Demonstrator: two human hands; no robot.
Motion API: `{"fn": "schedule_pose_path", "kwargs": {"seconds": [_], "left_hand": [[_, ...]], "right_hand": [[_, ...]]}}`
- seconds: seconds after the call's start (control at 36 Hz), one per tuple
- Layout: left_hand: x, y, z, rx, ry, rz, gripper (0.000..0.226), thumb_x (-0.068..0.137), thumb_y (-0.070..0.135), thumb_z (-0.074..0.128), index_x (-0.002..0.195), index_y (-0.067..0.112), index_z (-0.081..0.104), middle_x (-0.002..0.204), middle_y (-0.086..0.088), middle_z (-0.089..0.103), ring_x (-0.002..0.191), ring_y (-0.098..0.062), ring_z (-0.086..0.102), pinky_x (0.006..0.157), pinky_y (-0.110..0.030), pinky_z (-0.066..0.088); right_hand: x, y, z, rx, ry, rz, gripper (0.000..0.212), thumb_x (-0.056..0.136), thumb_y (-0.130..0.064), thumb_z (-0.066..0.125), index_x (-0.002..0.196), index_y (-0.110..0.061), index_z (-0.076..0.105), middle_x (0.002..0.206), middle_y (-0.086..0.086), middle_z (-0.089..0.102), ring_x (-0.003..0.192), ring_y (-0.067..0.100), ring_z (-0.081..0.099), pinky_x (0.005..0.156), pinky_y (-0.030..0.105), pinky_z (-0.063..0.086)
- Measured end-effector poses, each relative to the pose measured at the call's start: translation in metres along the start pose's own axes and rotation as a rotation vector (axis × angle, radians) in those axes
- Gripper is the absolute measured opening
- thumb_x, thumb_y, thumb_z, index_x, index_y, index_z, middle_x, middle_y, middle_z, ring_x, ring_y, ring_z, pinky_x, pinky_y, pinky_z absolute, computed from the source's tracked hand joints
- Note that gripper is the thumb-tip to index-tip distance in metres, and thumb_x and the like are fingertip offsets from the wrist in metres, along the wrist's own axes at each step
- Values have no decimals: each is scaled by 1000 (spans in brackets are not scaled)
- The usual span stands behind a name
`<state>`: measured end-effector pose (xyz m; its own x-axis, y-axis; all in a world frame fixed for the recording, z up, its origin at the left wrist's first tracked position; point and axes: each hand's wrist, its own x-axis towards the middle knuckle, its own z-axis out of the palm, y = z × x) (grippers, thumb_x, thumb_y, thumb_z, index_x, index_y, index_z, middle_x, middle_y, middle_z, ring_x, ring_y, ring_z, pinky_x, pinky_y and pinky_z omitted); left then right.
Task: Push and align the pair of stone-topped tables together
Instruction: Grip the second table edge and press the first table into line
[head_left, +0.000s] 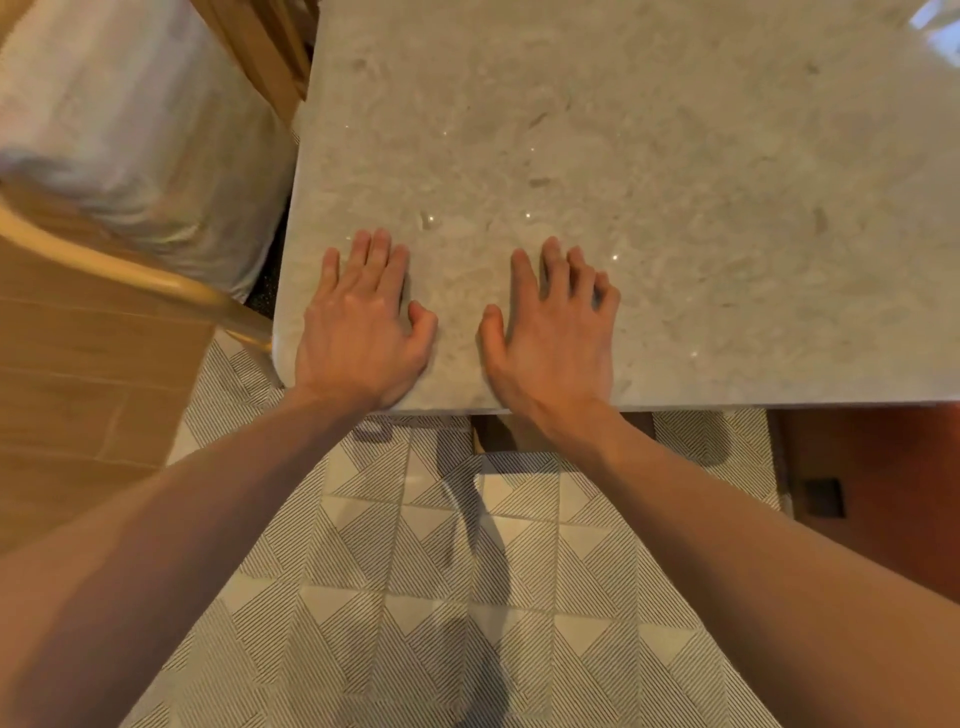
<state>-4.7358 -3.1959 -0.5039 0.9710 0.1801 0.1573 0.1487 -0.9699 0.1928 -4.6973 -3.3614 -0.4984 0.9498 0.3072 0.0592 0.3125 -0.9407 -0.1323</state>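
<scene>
Stone bench (623, 156), near edge.
Left hand (363, 317), right hand (556, 332) open, flat by its corner; judged heavy, slick, rigid.

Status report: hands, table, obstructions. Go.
Left hand and right hand flat on stone-topped table, near its front edge, gripping nothing. Second table not in view. Wooden chair close against the table's left corner.

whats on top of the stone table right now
Only two bare hands, palms down near its front left corner: the left hand and the right hand. The rest of the pale speckled stone tabletop in view is bare. The stone beneath the palms is covered.
</scene>
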Motion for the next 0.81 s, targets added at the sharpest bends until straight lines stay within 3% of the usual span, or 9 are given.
{"fn": "schedule_pose_path", "kwargs": {"seconds": [0.19, 0.39, 0.81], "left_hand": [[28, -25, 5, -27, 73, 35, 61, 91, 34, 42, 142, 2, 52, 153, -18, 46, 146, -31, 37, 122, -48, 22], [42, -37, 1, -19, 30, 55, 62, 93, 36, 39, 145, 4, 48, 157, -16, 41, 149, -29, 32, 123, -46, 18], [55, -49, 1, -12, 42, 87, 60, 92, 34, 38, 142, 3, 50, 154, -17, 44, 146, -32, 36, 121, -49, 24]], "right_hand": [[25, -18, 10, 5, 63, 47, 66, 96, -49, 31, 152, -13, 39, 161, 18, 34, 147, 39, 29, 116, 57, 22], [37, -29, 13, 8, 72, 64, 67, 95, -49, 32, 151, -14, 39, 161, 17, 33, 147, 39, 28, 116, 57, 22], [48, -39, 21, 3, 132, 82, 66, 93, -49, 32, 148, -14, 44, 158, 17, 38, 144, 38, 33, 114, 57, 25]]}}
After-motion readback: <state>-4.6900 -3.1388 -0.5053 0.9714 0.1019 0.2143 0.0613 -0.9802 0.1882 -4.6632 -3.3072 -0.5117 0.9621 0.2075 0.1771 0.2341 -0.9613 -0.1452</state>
